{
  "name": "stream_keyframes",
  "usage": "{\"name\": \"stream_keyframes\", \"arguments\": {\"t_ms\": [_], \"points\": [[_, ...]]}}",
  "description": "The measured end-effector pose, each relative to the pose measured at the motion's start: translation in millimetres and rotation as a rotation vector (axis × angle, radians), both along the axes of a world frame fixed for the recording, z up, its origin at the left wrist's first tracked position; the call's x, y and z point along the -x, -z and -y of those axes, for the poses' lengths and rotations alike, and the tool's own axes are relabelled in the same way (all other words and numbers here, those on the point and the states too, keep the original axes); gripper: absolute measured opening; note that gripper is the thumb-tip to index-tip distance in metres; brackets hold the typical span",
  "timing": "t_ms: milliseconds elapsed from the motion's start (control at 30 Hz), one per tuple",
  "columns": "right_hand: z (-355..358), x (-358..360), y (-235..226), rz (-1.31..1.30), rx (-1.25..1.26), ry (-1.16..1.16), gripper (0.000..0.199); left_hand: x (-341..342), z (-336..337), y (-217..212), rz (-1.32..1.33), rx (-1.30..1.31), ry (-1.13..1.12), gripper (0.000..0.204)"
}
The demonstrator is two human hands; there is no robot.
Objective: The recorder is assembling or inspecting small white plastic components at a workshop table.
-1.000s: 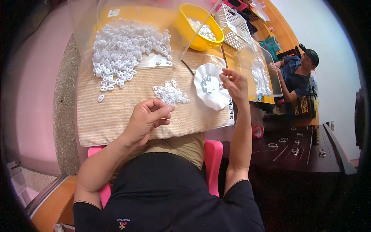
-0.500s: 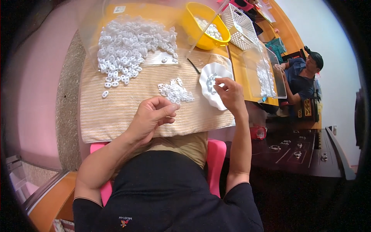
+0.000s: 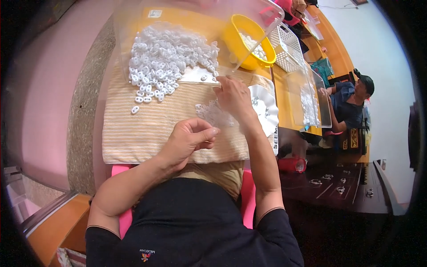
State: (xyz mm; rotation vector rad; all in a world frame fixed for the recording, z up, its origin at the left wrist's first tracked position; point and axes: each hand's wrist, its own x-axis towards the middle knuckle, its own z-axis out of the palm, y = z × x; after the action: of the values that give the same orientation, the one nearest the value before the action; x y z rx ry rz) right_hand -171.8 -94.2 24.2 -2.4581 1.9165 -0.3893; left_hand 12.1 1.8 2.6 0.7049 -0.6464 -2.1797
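My left hand point(image 3: 189, 140) is over the near part of the towel, thumb and fingertips pinched together. Whatever lies in that pinch is too small to make out. My right hand point(image 3: 235, 99) has its bent fingers at the near edge of the clear box point(image 3: 120, 53), and what they grip is hidden. Beneath and beside it lies a small pile of white two-holed pieces point(image 3: 211, 113), partly covered by the hand. A white fluted dish point(image 3: 269, 107) with small grey bits is right of my wrist. Inside the box is a big heap of white two-holed pieces point(image 3: 171, 51).
A yellow basin point(image 3: 253, 62) with white pieces stands beyond, beside a white perforated basket point(image 3: 287, 46). A striped towel point(image 3: 142, 138) covers the tabletop. Right of it, a person point(image 3: 349, 100) sits at another clear bin point(image 3: 329, 118). A dark table point(image 3: 329, 191) stands lower right.
My right hand has left the dish and moved left to the box edge. The black stick that lay there no longer shows. My left hand stays pinched. The whole view has shifted slightly.
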Motion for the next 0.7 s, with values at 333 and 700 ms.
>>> {"name": "stream_keyframes", "arguments": {"t_ms": [333,700], "points": [[10.0,-9.3,11.6,-0.127,-0.101,0.108,0.025,-3.4,2.7,0.0,-0.039,0.003,-0.018,0.01],[-33.4,-0.3,11.4,0.538,-0.032,-0.002,0.018,-2.9,3.1,4.9,-0.011,0.005,-0.093,0.011]]}}
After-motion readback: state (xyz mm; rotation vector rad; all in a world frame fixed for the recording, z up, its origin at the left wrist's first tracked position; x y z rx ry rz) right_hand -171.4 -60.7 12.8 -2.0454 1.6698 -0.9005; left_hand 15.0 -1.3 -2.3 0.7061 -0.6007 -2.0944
